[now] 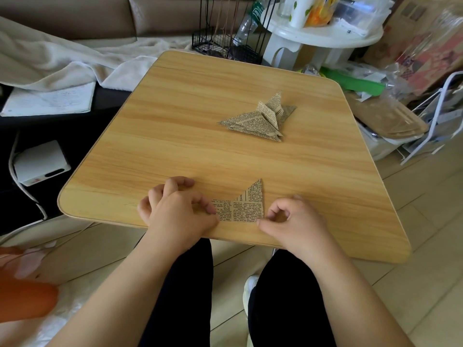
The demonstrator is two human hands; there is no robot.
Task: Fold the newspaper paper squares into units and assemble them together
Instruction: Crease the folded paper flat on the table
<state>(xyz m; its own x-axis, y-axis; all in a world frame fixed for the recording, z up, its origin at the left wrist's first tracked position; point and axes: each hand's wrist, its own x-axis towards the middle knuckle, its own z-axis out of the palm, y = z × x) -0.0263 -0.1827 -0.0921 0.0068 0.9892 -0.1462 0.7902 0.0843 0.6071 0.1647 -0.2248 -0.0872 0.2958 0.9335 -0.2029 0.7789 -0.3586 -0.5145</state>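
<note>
I had the paper square (244, 209) half-folded at the lower centre of the frame, near the table's (175, 108) front edge. My left hand (179, 212) pinned its left side with curled fingers; my right hand (292, 221) pinched the lower right corner. I judged the crease needed firm, aligned pressing. Finished units (260, 118) lay upper right of centre.

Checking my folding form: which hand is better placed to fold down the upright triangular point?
Probably the right hand: it pinches the newspaper-print paper unit directly below that point, while the left hand covers and steadies the far side.
</note>
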